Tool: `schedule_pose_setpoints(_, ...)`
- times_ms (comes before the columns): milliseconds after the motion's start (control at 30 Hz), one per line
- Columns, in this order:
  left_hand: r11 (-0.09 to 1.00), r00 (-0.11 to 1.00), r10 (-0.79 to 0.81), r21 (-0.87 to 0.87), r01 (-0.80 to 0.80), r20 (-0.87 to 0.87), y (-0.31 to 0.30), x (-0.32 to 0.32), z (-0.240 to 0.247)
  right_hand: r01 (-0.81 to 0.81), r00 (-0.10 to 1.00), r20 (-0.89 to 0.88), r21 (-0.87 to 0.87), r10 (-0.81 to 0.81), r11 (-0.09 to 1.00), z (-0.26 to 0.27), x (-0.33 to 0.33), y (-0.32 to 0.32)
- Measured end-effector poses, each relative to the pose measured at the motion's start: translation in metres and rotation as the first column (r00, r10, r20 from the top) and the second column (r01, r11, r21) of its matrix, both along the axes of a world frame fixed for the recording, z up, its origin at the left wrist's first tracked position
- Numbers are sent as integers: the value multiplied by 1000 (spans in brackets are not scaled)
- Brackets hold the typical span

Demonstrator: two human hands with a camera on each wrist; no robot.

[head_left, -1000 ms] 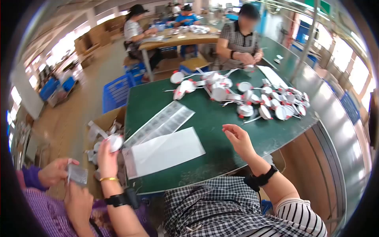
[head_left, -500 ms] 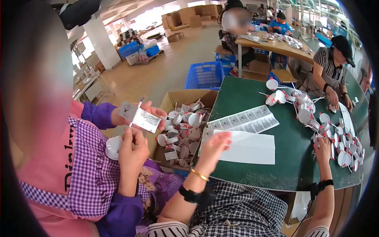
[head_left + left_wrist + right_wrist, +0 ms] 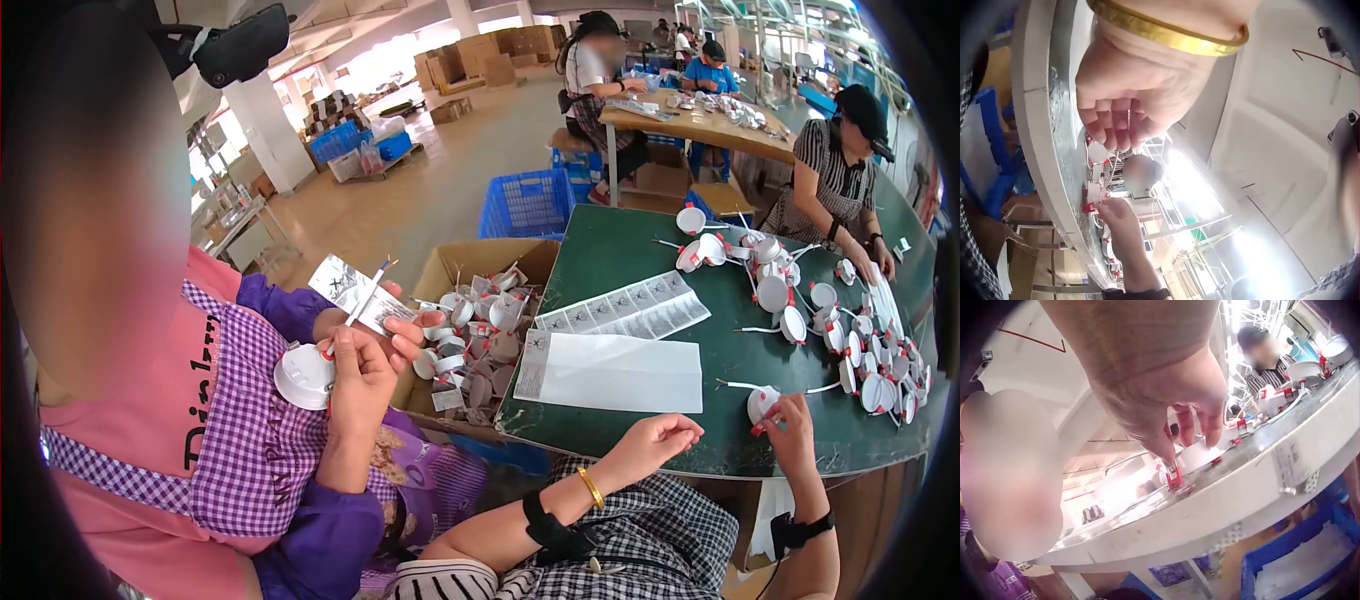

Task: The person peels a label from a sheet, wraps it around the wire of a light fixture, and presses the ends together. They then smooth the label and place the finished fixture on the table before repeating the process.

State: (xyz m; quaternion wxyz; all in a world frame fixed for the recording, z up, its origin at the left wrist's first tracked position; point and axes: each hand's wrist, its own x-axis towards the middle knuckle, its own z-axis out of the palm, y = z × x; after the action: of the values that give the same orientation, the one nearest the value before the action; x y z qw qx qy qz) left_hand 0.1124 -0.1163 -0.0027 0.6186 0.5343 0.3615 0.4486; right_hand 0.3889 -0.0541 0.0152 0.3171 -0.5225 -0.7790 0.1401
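Note:
Near the table's front edge my right hand [image 3: 793,440] pinches a small round white downlight [image 3: 762,403] by its side, close over the green table [image 3: 600,440]. Its white wire points left. In the right wrist view, thumb and fingers meet around the downlight [image 3: 1196,456] beside a red clip [image 3: 1174,477]. My left hand [image 3: 660,440] hovers just left of it, fingers loosely bent and holding nothing. A white sheet [image 3: 625,372] lies beyond the left hand, partly over a strip of printed labels [image 3: 640,303].
Many similar downlights [image 3: 775,292] are heaped along the table's right side. On the left, a cardboard box [image 3: 450,262] full of them stands near a person in a purple checked apron [image 3: 250,420], who holds a downlight and a label. Another person [image 3: 835,180] works across the table.
The left hand held a white downlight by the box, then was empty over the sheet, and has since moved right. The right hand has drawn a downlight from the heap towards the front edge.

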Motion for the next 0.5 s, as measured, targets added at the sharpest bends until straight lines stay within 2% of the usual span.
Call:
schedule_pose_setpoints(100,999,999,16,47,-14,-43,-4,10,3,-13,999,-42,2,13,1000,-5,-21,-18)
schedule_pose_setpoints(167,997,995,46,66,-40,-86,-5,17,5,-47,999,3,118,47,992,0,-38,-31)
schedule_pose_setpoints(233,996,982,17,91,0,-186,-5,22,3,-83,996,1,135,84,987,4,-50,-40)
schedule_pose_setpoints(367,989,988,56,147,-35,-141,-5,27,-4,-104,995,3,140,104,985,6,-58,-44)
schedule_pose_setpoints(500,994,991,56,101,-44,-123,-6,26,-9,-111,993,-21,120,114,987,6,-60,-45)
